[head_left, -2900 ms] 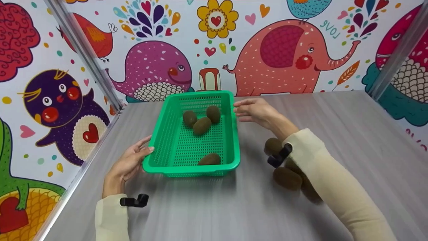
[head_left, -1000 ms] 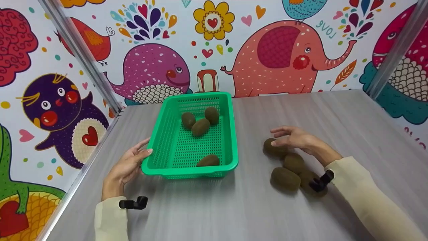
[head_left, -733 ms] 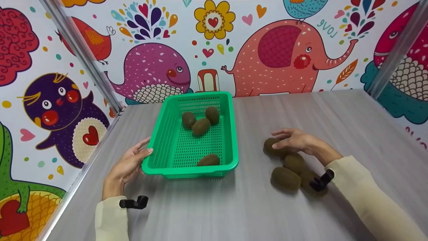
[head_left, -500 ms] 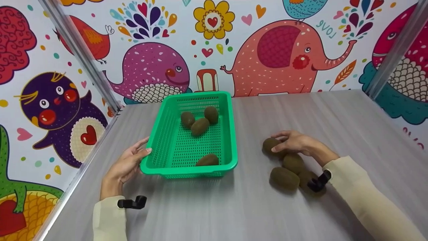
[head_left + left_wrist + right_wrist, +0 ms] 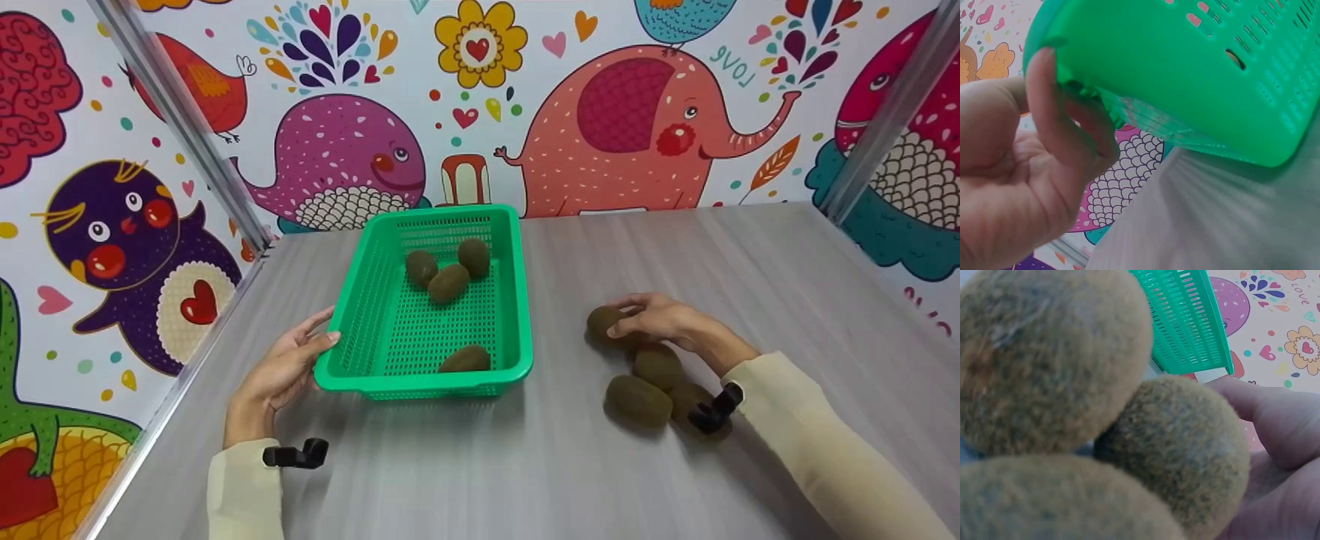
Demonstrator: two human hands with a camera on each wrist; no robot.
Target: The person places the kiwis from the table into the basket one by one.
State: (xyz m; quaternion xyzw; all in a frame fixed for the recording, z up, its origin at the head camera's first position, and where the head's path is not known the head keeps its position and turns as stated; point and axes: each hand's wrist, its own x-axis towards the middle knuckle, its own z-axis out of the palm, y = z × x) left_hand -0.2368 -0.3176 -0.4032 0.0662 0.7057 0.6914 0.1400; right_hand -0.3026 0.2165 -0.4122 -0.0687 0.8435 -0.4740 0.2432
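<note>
My left hand (image 5: 279,375) holds the left rim of a green plastic basket (image 5: 526,322); in the left wrist view, the thumb lies against the basket's wall (image 5: 1145,62) near the rim, other fingers behind it. Several brown kiwis lie inside, one of them a kiwi (image 5: 448,283) near the middle. To the right, my right hand (image 5: 664,322) grips a kiwi (image 5: 602,327) between thumb and fingers, at the far end of a small group on the table. Beside it are a kiwi (image 5: 658,365), another kiwi (image 5: 637,403) and a kiwi (image 5: 694,401) partly behind the wrist camera.
A grey wood-grain table (image 5: 465,480) lies under everything. Walls printed with cartoon animals (image 5: 622,135) stand behind and at both sides, with metal posts (image 5: 180,120) in the corners. A black wrist camera (image 5: 300,453) sits on each sleeve.
My right hand has come from beside the basket's right rim to the kiwis on the table and closed on the farthest one, which has shifted slightly. My left hand stays at the rim.
</note>
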